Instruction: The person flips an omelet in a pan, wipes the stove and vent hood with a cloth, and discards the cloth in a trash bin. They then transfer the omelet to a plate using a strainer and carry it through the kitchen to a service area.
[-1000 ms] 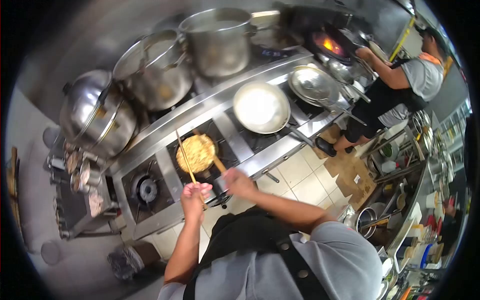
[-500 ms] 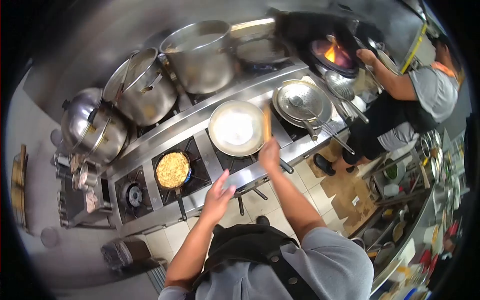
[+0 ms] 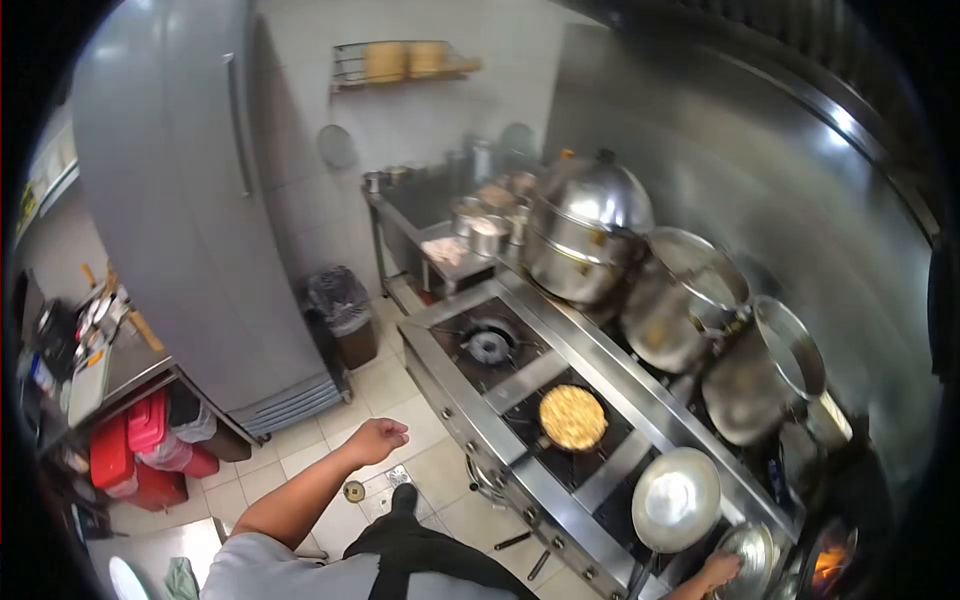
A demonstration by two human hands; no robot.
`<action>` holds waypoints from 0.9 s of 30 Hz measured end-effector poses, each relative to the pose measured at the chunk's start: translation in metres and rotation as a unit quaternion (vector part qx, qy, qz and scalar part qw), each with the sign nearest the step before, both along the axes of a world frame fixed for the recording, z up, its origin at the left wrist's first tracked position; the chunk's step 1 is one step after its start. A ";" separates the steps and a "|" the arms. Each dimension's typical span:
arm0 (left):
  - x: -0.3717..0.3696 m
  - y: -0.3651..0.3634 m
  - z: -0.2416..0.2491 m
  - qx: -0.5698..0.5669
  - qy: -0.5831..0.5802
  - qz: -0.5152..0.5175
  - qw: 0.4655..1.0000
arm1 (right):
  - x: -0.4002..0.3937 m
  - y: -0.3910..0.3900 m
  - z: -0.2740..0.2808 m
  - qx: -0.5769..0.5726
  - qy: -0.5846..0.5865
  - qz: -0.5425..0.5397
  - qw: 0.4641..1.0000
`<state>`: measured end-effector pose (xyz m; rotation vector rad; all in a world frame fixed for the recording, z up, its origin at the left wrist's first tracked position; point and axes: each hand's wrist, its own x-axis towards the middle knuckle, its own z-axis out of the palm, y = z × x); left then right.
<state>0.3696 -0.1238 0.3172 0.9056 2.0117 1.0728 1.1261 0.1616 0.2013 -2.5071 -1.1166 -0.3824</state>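
My left hand (image 3: 378,441) hangs over the floor to the left of the stove, its fingers loosely curled and nothing visible in them. At the bottom right, my right hand (image 3: 720,570) reaches to the metal pans (image 3: 748,558) stacked on the stove's end. Its fingers look closed at their edge, and what they grip is too small to make out. Beside it, a wide silvery frying pan (image 3: 676,500) rests on a burner, with no food visible in it. Farther left, a small pan holds a golden, chunky round of food (image 3: 573,418).
Large steel pots (image 3: 675,300) and a domed steamer (image 3: 588,225) line the stove's back. A bare burner (image 3: 489,345) is at the left end. Pan handles (image 3: 538,565) stick out over the front edge. A tall fridge (image 3: 180,200), bin (image 3: 343,310) and red bins (image 3: 140,455) stand left.
My view has swung left, bringing in the fridge and bins. My right hand has left the wooden-handled tool beside the wide pan and is at the stacked pans. My left hand's fingers have curled.
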 end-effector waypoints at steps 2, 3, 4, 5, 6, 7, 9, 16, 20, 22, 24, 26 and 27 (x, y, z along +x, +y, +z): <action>-0.026 -0.008 0.005 0.013 0.000 0.019 1.000 | -0.111 -0.016 0.103 0.048 0.025 0.122 0.991; -0.040 -0.012 0.013 0.019 0.003 0.024 1.000 | -0.098 0.032 0.078 0.112 0.080 0.175 0.975; -0.055 -0.015 0.021 0.034 0.045 0.031 0.998 | -0.120 0.064 0.092 0.178 0.218 0.287 0.916; -0.072 -0.016 0.027 0.049 0.085 0.037 0.994 | -0.166 0.085 0.114 0.238 0.274 0.343 0.866; -0.093 -0.018 0.030 0.071 0.128 0.039 0.988 | -0.236 0.091 0.164 0.296 0.326 0.395 0.806; -0.115 -0.018 0.035 0.080 0.129 0.040 0.988 | -0.305 0.081 0.218 0.256 0.311 0.399 0.824; -0.165 -0.028 0.047 0.094 0.100 0.080 0.987 | -0.436 0.062 0.306 0.261 0.196 0.459 0.826; -0.340 -0.078 0.047 0.270 0.051 0.138 0.952 | -0.778 0.038 0.537 0.272 0.198 0.666 0.666; -0.400 -0.106 0.084 0.248 -0.012 0.185 0.951 | -0.932 0.045 0.649 0.315 0.190 0.709 0.602; -0.417 -0.114 0.111 0.303 0.029 0.213 0.928 | -0.990 0.049 0.694 0.321 0.215 0.709 0.590; -0.439 -0.120 0.126 0.337 0.117 0.230 0.905 | -1.036 0.053 0.725 0.337 0.239 0.689 0.595; -0.460 -0.126 0.136 0.373 0.206 0.247 0.870 | -1.063 0.066 0.754 0.316 0.238 0.680 0.617; -0.469 -0.128 0.140 0.386 0.232 0.279 0.848 | -1.074 0.072 0.766 0.292 0.238 0.673 0.637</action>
